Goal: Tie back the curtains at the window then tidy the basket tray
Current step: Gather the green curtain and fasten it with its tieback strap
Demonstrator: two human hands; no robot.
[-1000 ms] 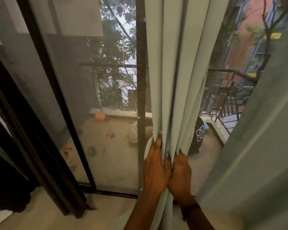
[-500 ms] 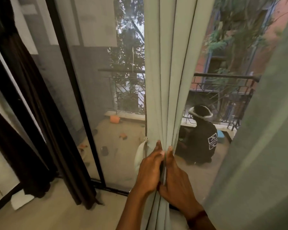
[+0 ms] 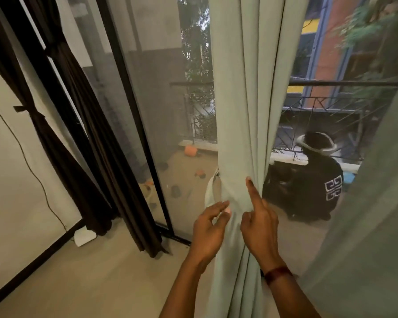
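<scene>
Both hands have loosened from the tight clasp of a second ago. Left hand (image 3: 208, 228): fingers spread and relaxed, tips touching the gathered pale curtain (image 3: 244, 111), holding nothing. Right hand (image 3: 259, 223): forefinger straight against the folds, other fingers curled; whether they pinch cloth cannot be told. Step in hand, by judgement: tying back this curtain; the next move calls for drawing the pale tie strip (image 3: 210, 189), at 9 o'clock of the bunch, round it. Door frame (image 3: 135, 111) and dark curtains (image 3: 106, 161) stand at 9 o'clock, a second pale curtain (image 3: 365, 226) at 3 o'clock; floor (image 3: 90, 283) lies open at 7 o'clock. Basket tray: not in view.
</scene>
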